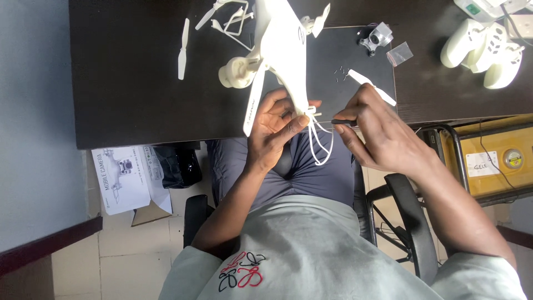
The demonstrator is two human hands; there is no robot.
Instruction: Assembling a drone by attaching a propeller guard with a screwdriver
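A white quadcopter drone (283, 44) lies tilted over the near edge of a dark table (127, 89). My left hand (275, 125) grips the drone's near arm from below, thumb against its end. My right hand (377, 133) holds a small dark screwdriver (343, 121) whose tip points left at that arm's end. A thin white wire landing leg (322, 145) loops down from the drone over my lap. A white propeller blade (373, 87) lies just behind my right hand.
On the table lie a loose white propeller (182, 49), several tiny screws (340, 71), a small grey camera module (376, 38), a clear bag (400, 53) and a white controller (488, 53). A product box (125, 176) sits on the floor at left; a yellow machine (499, 161) at right.
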